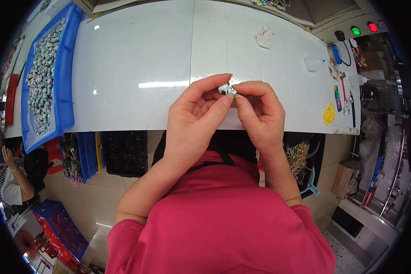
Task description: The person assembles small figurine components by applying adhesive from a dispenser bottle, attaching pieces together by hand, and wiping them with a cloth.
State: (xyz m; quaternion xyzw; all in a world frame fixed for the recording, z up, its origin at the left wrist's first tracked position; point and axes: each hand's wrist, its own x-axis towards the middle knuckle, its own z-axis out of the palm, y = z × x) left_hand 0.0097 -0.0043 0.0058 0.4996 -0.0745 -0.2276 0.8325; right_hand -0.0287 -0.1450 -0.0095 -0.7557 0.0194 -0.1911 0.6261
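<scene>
Over the front edge of the white table [137, 59], my two hands meet around a small white rounded piece [223, 88] with a dark green patch. My left hand [198, 112] pinches it between thumb and forefinger. My right hand [260, 109] closes its thumb and forefinger on the right end of the same piece, where a shiny whitish part shows. The fingertips hide much of it, so its exact kind cannot be made out. At the left, a blue tray [67, 77] holds many similar white and green pieces [43, 75].
A crumpled white tissue [265, 37] and a clear plastic bottle [312, 63] lie toward the back right. Small yellow pieces [329, 114] are heaped near the right end. Green [355, 30] and red [372, 27] lights glow there. Another person [13, 178] is at the far left.
</scene>
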